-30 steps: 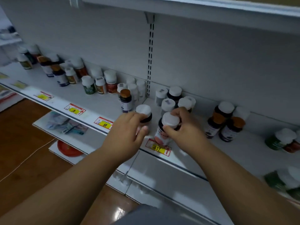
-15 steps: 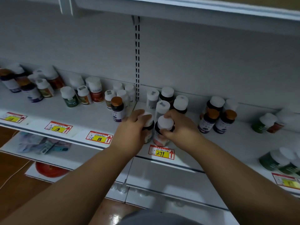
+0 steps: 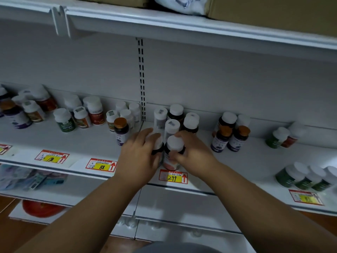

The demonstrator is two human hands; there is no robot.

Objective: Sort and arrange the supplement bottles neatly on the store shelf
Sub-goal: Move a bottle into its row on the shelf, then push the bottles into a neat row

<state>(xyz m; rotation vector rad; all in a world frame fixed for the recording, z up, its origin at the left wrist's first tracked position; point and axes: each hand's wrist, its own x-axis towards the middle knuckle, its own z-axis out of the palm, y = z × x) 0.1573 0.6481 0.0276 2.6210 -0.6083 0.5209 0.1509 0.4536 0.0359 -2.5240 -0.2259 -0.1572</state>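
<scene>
The sorting looked only partly done — the left hand (image 3: 138,154) and right hand (image 3: 191,152) each had fingers clamped on a white-capped bottle (image 3: 174,152) at the shelf (image 3: 237,161) front above the 299 tag (image 3: 172,177), pressed closer together than half a second before — while other bottles stood loosely scattered.

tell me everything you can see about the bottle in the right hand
The bottle is dark, with a white screw cap and a pale label that turns pinkish orange low down; it looks plastic. It stands upright at the shelf's front edge, just behind the 299 price tag. The right hand wraps it from the right, against the left hand's bottle.
</scene>
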